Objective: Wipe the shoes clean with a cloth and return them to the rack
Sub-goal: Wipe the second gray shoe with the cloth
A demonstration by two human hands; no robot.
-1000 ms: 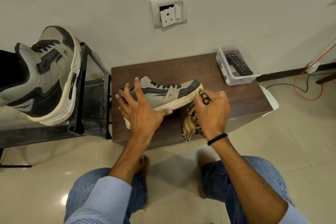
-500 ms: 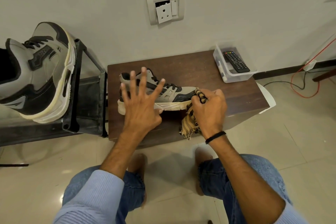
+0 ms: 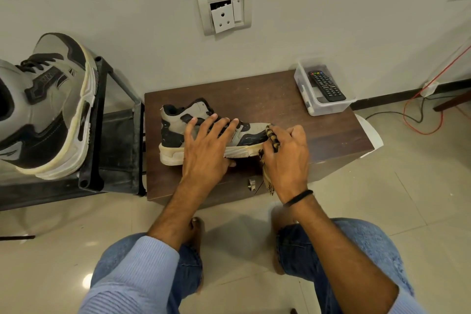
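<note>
One chunky shoe (image 3: 175, 123), fringed striped cloth (image 3: 271, 137)

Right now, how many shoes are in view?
2. The first shoe stands on the brown table under the left hand; the second shoe rests on the black rack, partly cut off by the frame. Others may be hidden.

We see a grey shoe (image 3: 178, 125) with black panels, black laces and a yellowed off-white sole, and a dark brown wood-grain table (image 3: 280, 99). The cloth (image 3: 271, 136) is tan with dark brown stripes. The second shoe (image 3: 51, 109) is the same grey, black and off-white; the rack (image 3: 96, 122) is black. The remote (image 3: 327, 85) is black with small coloured buttons, the sleeves (image 3: 137, 275) pale blue and finely ribbed, the jeans (image 3: 369, 245) blue, the wristband (image 3: 298, 197) black.
</note>
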